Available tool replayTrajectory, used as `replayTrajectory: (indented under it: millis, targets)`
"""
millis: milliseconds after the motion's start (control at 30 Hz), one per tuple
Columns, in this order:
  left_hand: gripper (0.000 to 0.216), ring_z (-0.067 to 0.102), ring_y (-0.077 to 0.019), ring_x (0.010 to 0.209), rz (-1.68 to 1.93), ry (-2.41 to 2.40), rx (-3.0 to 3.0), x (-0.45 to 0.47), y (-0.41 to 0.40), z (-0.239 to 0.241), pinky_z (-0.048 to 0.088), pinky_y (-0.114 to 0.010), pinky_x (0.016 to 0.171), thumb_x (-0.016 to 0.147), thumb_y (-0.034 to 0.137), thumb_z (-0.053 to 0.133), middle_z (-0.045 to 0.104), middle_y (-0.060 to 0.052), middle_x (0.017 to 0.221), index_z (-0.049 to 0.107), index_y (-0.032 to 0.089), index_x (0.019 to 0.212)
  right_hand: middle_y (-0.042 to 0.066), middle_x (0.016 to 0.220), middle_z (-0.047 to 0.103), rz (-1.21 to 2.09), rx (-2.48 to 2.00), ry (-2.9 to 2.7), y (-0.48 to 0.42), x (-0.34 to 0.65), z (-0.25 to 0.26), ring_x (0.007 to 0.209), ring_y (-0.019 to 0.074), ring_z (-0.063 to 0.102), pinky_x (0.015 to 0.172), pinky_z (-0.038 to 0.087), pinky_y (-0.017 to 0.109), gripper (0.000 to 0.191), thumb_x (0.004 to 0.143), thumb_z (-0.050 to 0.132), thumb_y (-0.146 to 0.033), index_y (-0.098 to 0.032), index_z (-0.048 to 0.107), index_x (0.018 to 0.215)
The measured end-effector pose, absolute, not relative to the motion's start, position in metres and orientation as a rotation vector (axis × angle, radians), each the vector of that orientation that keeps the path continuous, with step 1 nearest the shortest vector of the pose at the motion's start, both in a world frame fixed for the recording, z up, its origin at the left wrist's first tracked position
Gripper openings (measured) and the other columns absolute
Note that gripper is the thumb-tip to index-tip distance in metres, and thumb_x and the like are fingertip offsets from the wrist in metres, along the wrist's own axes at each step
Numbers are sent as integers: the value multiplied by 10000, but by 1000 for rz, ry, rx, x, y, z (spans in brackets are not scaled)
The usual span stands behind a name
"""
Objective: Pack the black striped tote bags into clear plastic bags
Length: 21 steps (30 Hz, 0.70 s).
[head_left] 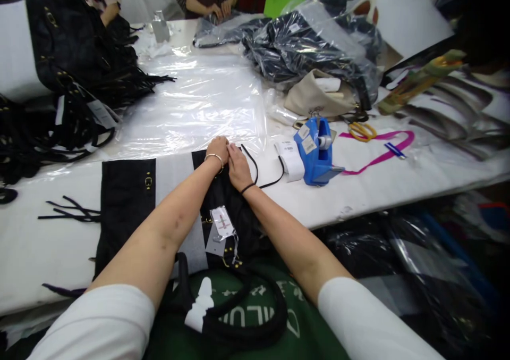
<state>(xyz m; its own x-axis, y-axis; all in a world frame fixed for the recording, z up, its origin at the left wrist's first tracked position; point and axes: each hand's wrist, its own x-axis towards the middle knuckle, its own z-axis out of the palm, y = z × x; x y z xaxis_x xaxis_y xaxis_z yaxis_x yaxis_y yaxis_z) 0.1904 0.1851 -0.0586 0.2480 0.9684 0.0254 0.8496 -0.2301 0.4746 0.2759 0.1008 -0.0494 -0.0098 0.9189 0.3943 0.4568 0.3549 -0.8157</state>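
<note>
A black handbag with a white paper band and gold buckles lies flat on the white table in front of me. My left hand and my right hand meet at its far top edge, both closed in a pinch on the bag's edge, next to a thin black cord. A hang tag rests on the bag between my forearms. The bag's thick black handles loop over my green apron.
A blue tape dispenser and white labels sit right of my hands, with yellow scissors and a pink ribbon beyond. Clear plastic sheets lie ahead. Black bags pile left; bagged goods far right. Another person's hands work opposite.
</note>
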Motion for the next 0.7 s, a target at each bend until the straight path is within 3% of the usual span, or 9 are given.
replayTrajectory:
  millis: [167,267,367,600,700]
  targets:
    - [307,591,-225,1098,570,1670,2082,186,185,-59,424,-341,1000,975,207,378,669,-135,1122,676,151,1023,123,1573,360,290,-1413,-1909,104,284,-99,1499,220,211,1230,223,478,574,967,309,-193,-100,294,1533]
    - [288,603,-188,1114,637,1751,2022,176,178,-50,428,-295,1007,932,144,433,695,-90,1149,700,175,1035,198,1575,320,134,-1532,-2026,97,278,-96,1515,312,116,1203,223,544,614,958,407,-287,-24,315,1506]
    - [307,609,-192,1126,735,1908,1950,134,166,-36,420,-328,1030,904,123,456,702,-50,1182,705,212,1062,233,1576,297,7,-1614,-2086,94,272,-93,1510,355,98,1172,229,588,639,968,424,-377,-19,342,1491]
    - [278,550,-264,1204,1035,2418,1831,-64,75,0,362,-402,1094,870,235,572,659,-114,1235,666,163,1122,241,1576,295,-41,-1637,-2120,92,271,-95,1490,332,184,1186,224,533,656,978,386,-420,-15,344,1492]
    - [359,626,-271,1014,978,2468,1446,-107,54,-7,463,-384,956,844,403,633,696,-133,1053,665,134,1078,239,1579,288,-31,-1655,-2121,93,270,-94,1487,330,185,1179,225,552,662,975,379,-424,-26,326,1501]
